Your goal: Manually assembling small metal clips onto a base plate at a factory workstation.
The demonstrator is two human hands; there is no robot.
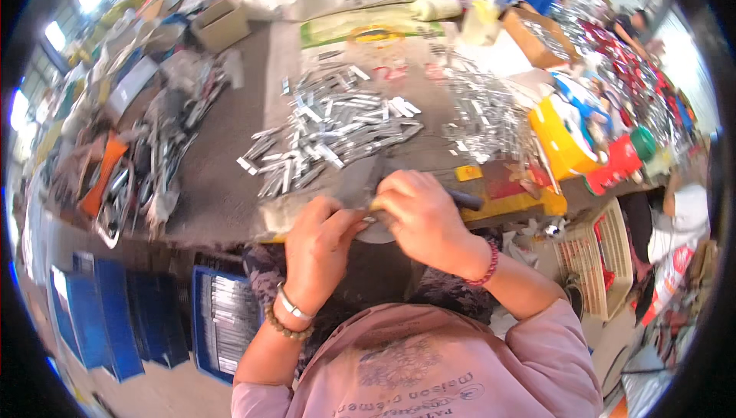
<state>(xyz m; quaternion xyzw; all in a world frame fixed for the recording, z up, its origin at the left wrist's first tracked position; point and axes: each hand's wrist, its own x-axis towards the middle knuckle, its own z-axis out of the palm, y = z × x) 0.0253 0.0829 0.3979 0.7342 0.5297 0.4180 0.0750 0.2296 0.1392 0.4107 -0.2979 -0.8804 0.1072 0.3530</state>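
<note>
At the table's near edge, my left hand [317, 240] and my right hand [424, 218] meet with fingers pinched together. Whatever is between the fingertips is small and mostly hidden; I cannot make it out. Just beyond them lies a loose pile of short silvery metal strips [337, 123]. A dark grey flat piece [360, 179] shows right behind the fingers. Beside my right hand a dark rounded bar [464, 200] sticks out, partly covered by the hand. To the right spreads a second heap of small shiny metal pieces [484, 111].
An orange-handled tool [102, 176] lies among metal scrap at left. Blue crates [115, 318] stand below; one blue crate [201, 326] holds metal strips. On the right are a yellow container [563, 142], a red container [613, 166] and a cream basket [594, 264]. People work far right.
</note>
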